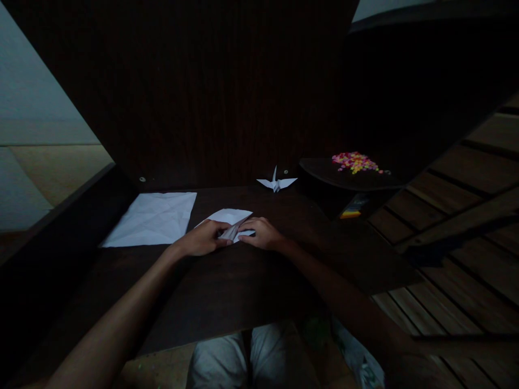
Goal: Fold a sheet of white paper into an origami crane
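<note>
A partly folded sheet of white paper lies on the dark wooden desk in front of me. My left hand grips its left side, thumb near the front edge and fingers over the top. On the right side, my right hand has its fingers closed on a raised flap near the middle fold. Some of the paper is hidden under both hands. Behind them, near the back panel, stands a finished white paper crane. Flat to the left lies another white sheet with many crease lines.
A small raised shelf at the right carries a pile of small colourful pieces, with a yellow-edged item beneath it. The desk has a tall back panel and a left side wall. Wooden slats lie at the right.
</note>
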### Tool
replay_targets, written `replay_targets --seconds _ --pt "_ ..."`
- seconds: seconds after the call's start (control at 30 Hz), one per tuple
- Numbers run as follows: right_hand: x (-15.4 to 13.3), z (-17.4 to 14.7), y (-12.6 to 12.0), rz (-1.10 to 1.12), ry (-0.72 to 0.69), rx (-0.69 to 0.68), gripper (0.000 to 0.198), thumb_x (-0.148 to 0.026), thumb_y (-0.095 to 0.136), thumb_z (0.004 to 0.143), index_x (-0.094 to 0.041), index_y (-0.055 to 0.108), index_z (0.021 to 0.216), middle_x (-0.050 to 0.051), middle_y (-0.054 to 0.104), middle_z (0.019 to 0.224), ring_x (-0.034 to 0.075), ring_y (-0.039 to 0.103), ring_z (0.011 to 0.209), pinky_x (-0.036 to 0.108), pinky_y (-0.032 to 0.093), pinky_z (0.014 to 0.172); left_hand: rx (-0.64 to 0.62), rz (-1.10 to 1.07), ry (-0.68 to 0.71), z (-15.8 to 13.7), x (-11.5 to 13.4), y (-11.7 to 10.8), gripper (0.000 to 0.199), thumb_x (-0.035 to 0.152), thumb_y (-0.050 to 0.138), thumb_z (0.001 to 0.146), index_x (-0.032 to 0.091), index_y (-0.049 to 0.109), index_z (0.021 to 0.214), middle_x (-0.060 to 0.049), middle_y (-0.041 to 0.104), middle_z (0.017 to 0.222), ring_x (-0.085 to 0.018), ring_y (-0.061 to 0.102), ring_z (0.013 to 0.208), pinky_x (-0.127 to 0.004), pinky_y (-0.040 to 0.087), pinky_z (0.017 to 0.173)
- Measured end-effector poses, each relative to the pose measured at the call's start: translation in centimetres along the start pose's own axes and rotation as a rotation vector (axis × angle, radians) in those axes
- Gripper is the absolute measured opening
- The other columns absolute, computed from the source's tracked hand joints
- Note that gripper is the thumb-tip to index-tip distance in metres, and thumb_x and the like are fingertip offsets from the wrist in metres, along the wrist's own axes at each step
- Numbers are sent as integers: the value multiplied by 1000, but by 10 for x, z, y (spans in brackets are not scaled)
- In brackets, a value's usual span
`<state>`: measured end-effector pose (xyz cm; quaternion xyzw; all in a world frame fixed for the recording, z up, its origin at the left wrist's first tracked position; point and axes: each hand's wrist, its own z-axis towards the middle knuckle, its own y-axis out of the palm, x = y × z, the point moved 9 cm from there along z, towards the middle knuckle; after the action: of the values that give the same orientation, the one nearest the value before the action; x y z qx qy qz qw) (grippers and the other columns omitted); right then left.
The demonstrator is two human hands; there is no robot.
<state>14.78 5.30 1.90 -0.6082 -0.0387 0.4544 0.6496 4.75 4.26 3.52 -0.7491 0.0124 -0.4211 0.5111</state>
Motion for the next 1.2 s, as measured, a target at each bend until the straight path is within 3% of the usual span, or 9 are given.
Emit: replay_targets --seconds 0.43,0.63,0.73,0.9,1.07,1.2 --pt "2 0 -1 27 47 -9 20 -21 67 77 -19 70 97 7 71 102 21 64 100 36 42 93 8 18 26 0 2 1 30 39 57 77 17 64 95 -1 64 80 -18 57 72 -26 41 67" --pt "3 0 -5 58 109 50 18 -20 64 78 -16 67 95 9 69 102 22 63 99 37 43 92 29 49 54 1 -1 -1 31 39 56 78 17 64 98 -3 64 83 -20 57 77 -28 41 70" --pt "5 -1 -8 121 142 79 34 -23 63 78 -17 60 111 8 67 108 21 62 102 36 43 93 30 39 85 1 1 1 31 36 56 79 16 64 101 -4 66 90 -21 57 80 -29 42 74" --pt "-2 -3 -12 248 46 97 67 -21 61 77 -27 35 139 5 54 130 19 59 108 35 44 96 42 125 70 3 2 5 29 35 55 79 15 64 97 -6 66 87 -21 58 76 -30 42 71" --pt "-4 -6 -17 315 14 158 78 -20 60 77 -29 22 145 6 49 136 18 59 107 35 49 92 61 164 94 3 7 9 24 31 51 83 16 63 97 -7 67 87 -20 59 74 -29 42 68" --pt "-13 -7 -19 265 -32 151 72 -19 58 78 -30 28 143 4 49 136 18 59 106 34 49 91 95 236 95 3 7 12 21 31 49 84 16 63 91 -8 67 85 -20 60 76 -28 42 69"
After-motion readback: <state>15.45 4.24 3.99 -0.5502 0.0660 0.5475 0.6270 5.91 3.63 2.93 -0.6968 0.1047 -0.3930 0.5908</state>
